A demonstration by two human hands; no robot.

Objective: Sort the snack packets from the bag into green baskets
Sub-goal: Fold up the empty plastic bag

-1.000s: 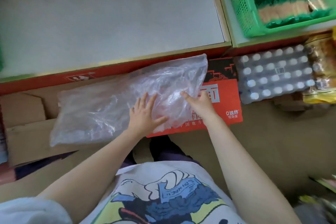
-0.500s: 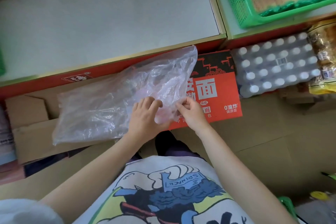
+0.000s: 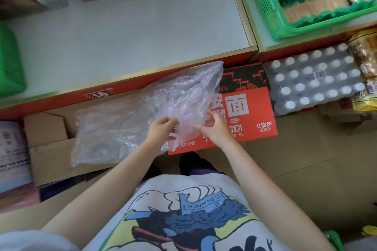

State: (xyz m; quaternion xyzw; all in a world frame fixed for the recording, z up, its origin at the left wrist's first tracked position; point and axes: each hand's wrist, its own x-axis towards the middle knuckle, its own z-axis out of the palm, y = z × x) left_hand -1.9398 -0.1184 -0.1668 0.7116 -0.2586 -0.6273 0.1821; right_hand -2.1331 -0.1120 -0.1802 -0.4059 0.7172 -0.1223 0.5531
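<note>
A clear, crumpled plastic bag (image 3: 126, 122) lies flat over a brown carton and a red noodle box, below the shelf edge; I see no packets inside it. My left hand (image 3: 161, 129) pinches the bag's near edge with curled fingers. My right hand (image 3: 216, 130) grips the same edge a little to the right, fingers curled into the plastic. A green basket (image 3: 265, 6) at the top right of the shelf holds several green-and-tan snack packets (image 3: 318, 0). Part of another green basket (image 3: 10, 63) shows at the left edge.
The pale shelf board (image 3: 132, 32) stretches between the two baskets. A red noodle box (image 3: 248, 112) lies under the bag's right end, a shrink-wrapped pack of bottles (image 3: 314, 79) to its right. Brown cartons (image 3: 47, 142) sit at the left, and packaged goods line the shelf's back.
Both hands went from lying flat on the bag to curling on its near edge and drawing together, bunching the plastic. The bag's right end has pulled left, uncovering more of the red box.
</note>
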